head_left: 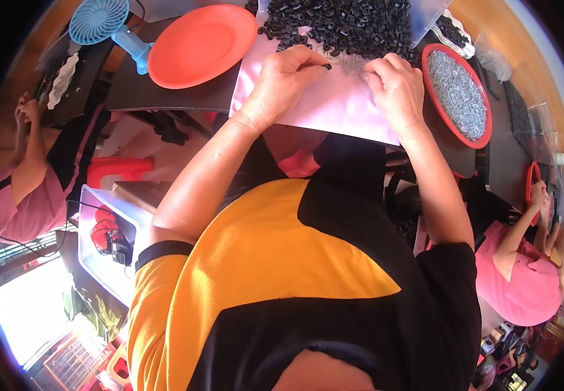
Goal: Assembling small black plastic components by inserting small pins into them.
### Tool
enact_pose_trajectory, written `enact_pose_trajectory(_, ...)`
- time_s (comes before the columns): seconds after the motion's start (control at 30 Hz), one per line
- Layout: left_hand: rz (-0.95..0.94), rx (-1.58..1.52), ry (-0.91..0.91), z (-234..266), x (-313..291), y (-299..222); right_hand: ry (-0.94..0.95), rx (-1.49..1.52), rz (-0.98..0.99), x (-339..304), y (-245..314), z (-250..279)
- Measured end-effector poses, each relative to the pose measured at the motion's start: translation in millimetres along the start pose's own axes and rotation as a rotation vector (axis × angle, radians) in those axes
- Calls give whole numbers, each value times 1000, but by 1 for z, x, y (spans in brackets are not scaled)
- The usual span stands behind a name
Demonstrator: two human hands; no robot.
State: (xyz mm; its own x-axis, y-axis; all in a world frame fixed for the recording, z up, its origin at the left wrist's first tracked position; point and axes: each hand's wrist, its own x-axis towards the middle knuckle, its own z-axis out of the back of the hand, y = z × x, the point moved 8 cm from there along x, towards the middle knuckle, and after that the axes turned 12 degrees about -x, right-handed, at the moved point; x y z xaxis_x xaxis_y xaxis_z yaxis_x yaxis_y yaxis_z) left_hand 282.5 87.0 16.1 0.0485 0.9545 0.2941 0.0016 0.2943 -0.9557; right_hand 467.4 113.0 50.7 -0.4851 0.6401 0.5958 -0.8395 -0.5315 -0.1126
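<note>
Black small parts [341, 26]; pink sheet [324, 107]; silvery pieces [456, 91]; red-orange tray [479, 141]; orange-red plate [202, 47]; light-blue fan [99, 19]; yellow-and-black shirt [269, 241].

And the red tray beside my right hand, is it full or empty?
Full, by the look: small silvery pieces spread all across the red tray, leaving mainly its rim showing.
</note>
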Motion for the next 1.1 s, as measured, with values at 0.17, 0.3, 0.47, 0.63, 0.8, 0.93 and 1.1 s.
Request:
enact_pose_trajectory(0.17, 68, -23, -9, 2, -2, 6, 49, 12, 8, -4, -2, 3)
enact_pose_trajectory(0.3, 70, -29, -32, 3, -3, 2, 57, -23, 58, -6, 1, 9)
enact_pose_trajectory(0.47, 74, 48, -4, 3, -2, 1, 42, -33, 148, -5, 8, 12)
enact_pose_trajectory(0.63, 68, 18, -7, 3, -3, 1, 51, 14, 184, -2, 18, 16)
enact_pose_trajectory(0.8, 64, 9, 16, 2, -3, -1, -6, 434, 62, 22, 20, 30)
enact_pose_trajectory(0.93, 103, 7, -11, 3, -4, -1, 105, 703, -55, 33, 27, 14)
enact_pose_trajectory(1.1, 128, -21, -45, 5, -7, -4, 285, 1065, -220, 34, 32, -11)
